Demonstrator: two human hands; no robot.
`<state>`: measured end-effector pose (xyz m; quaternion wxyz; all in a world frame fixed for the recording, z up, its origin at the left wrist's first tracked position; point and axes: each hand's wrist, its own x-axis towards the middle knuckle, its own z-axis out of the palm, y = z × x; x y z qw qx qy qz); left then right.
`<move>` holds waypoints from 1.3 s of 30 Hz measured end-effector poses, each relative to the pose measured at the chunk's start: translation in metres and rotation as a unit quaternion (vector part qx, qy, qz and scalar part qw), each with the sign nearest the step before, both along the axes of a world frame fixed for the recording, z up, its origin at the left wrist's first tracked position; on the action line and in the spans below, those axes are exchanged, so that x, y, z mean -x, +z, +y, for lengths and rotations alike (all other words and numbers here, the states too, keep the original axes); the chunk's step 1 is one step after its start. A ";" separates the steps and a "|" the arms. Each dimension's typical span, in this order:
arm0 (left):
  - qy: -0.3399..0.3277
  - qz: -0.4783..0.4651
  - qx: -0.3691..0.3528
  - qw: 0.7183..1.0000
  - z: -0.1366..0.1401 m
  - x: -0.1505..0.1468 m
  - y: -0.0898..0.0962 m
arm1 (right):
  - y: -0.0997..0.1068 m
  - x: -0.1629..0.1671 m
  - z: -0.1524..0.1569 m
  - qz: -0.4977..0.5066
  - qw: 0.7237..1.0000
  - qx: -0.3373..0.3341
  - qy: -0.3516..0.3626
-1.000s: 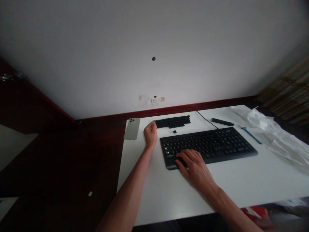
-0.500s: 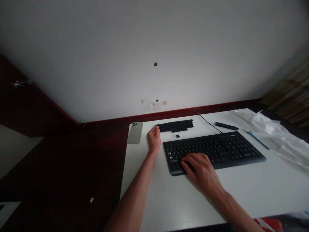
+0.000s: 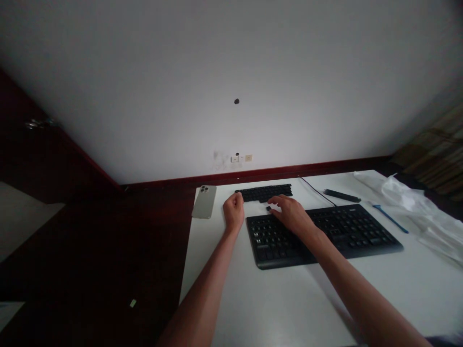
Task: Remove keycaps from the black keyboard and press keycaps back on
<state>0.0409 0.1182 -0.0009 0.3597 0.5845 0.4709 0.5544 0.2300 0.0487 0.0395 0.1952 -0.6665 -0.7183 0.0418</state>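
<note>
Fingers (image 3: 278, 198) of the right hand (image 3: 292, 215) stood apart beside the loose key (image 3: 268, 208) below frame centre, while the left hand (image 3: 234, 210) was curled into a fist by the keycaps (image 3: 269, 191).

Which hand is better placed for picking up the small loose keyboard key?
Probably the right hand: it is open close to the loose key, while the left hand is curled and farther away.

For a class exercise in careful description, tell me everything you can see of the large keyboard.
The keyboard is long, black and plastic-looking, with rows of dark keys and two pale spots near its left end. It lies flat, slightly slanted, on the white table. A thin dark cord meets its far edge. The right hand and forearm cross over it, hiding part; contact is unclear.
</note>
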 end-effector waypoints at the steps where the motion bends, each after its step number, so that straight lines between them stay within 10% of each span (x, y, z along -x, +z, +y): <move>1: 0.001 0.004 0.001 1.000 0.000 0.000 0.000 | 0.000 0.001 0.004 -0.002 1.000 0.019 -0.004; 10: 0.002 0.001 0.009 1.000 0.000 -0.001 -0.001 | 0.007 0.008 0.016 0.010 0.999 0.042 -0.018; 24: 0.010 0.028 0.002 1.000 0.000 -0.002 -0.004 | -0.007 -0.022 -0.115 0.130 0.990 -0.054 0.013; 39: 0.017 0.035 0.000 0.999 0.002 -0.002 -0.006 | -0.005 -0.029 -0.106 0.094 0.992 0.040 0.075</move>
